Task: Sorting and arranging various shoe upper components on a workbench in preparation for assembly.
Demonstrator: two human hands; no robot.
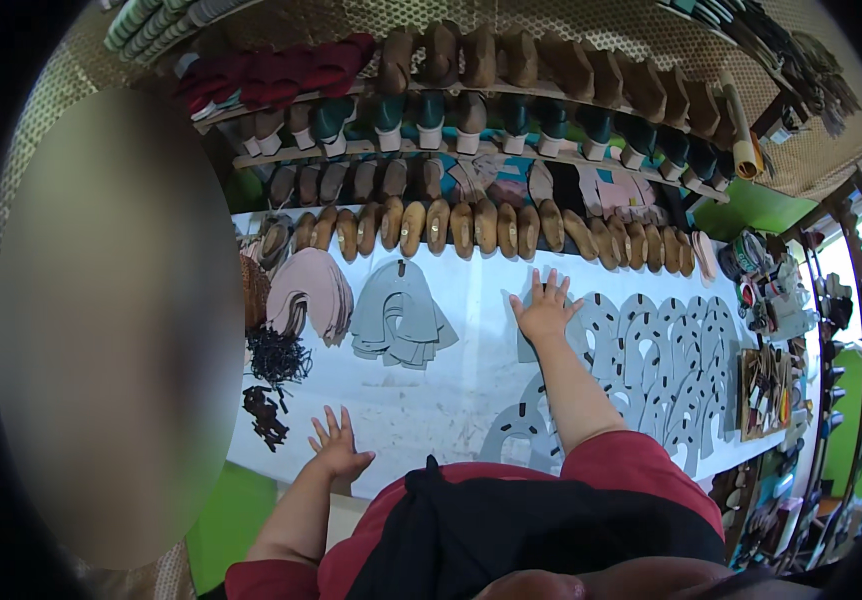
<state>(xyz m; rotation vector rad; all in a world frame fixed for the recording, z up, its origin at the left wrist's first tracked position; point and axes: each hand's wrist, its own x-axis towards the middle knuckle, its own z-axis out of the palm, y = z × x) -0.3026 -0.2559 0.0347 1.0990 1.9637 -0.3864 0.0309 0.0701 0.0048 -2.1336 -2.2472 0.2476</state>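
Over the front left of the white tabletop (391, 420), my left hand (339, 450) is open, fingers spread, with nothing in it. My right hand (547, 308) reaches farther out, fingers splayed, at the upper left end of several grey U-shaped shoe-upper pieces (641, 345). Whether its palm presses on a piece is hard to make out. Small black tabs sit on the curves of these overlapping pieces. A fanned stack of similar grey pieces (398, 310) lies between my hands and the back left. My right forearm hides part of the laid-out pieces.
Pink cut pieces (313, 290) and a pile of small black strips (276, 355) lie at the left. Wooden shoe lasts (438, 225) line the back edge, below shelves of heeled shoes (431, 118). A tray of tools (763, 390) stands at the right. A blurred patch covers the far left.
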